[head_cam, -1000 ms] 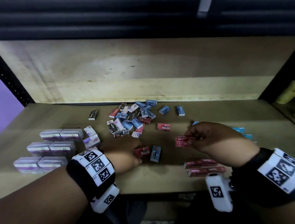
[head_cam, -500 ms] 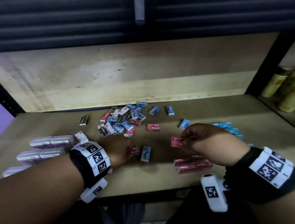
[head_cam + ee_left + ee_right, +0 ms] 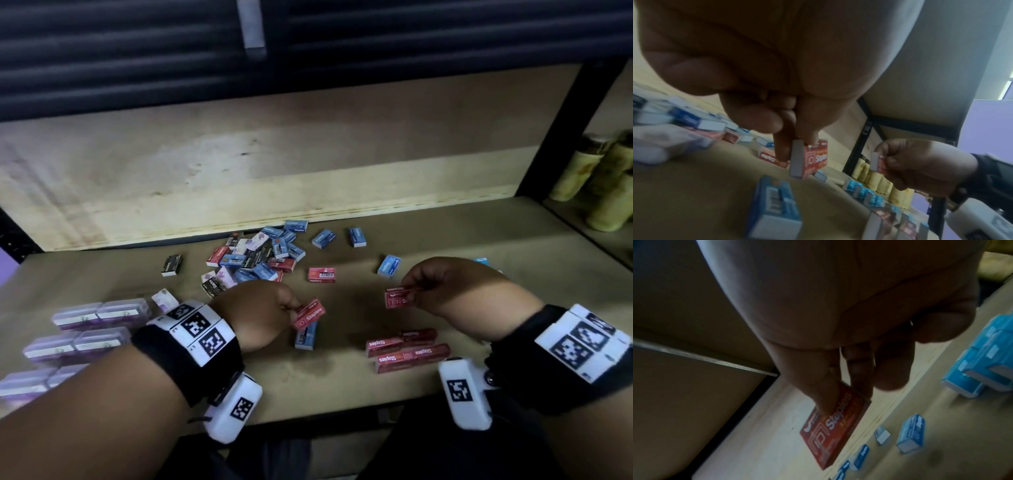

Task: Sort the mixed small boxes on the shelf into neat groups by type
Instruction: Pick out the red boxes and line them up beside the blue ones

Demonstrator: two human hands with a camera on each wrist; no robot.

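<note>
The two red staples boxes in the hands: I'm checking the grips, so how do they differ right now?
The left hand pinches its red staples box tilted, low over a blue box lying on the shelf; the right hand holds its red staples box nearly level, above the red row. The left box's grey end shows in the left wrist view; the right box shows its printed face. Both read "Staples".

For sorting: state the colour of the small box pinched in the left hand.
Red; left wrist view.
</note>
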